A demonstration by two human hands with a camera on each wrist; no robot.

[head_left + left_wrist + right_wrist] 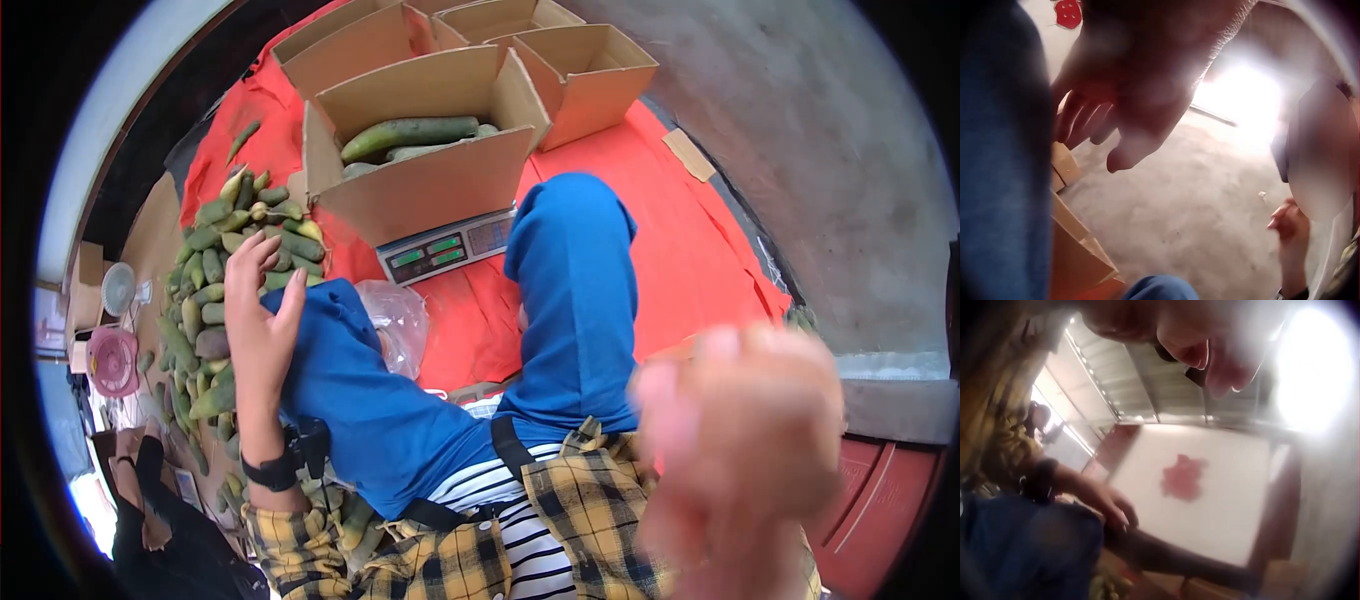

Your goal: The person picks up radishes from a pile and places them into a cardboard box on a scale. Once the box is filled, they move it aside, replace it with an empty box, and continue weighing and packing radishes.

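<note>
My left hand [258, 310] is raised over my left knee with its fingers relaxed and nothing in it. In the head view it overlaps a heap of large green cucumbers [205, 290]. My right hand [745, 440] is lifted close to the head camera, blurred, with bent fingers; I cannot tell whether it holds something. The left wrist view shows this right hand [1291, 225] near the head. In front of my knees an open cardboard box [430, 190] with several cucumbers [410, 135] inside stands on a digital scale [445, 250] with green displays.
More open cardboard boxes [590, 95] stand behind the scale on a red cloth [680, 220]. A clear plastic bag [395, 320] lies between my legs. At the far left are a pink basket [112, 362] and a dark garment [170, 530]. A grey wall [800, 130] rises on the right.
</note>
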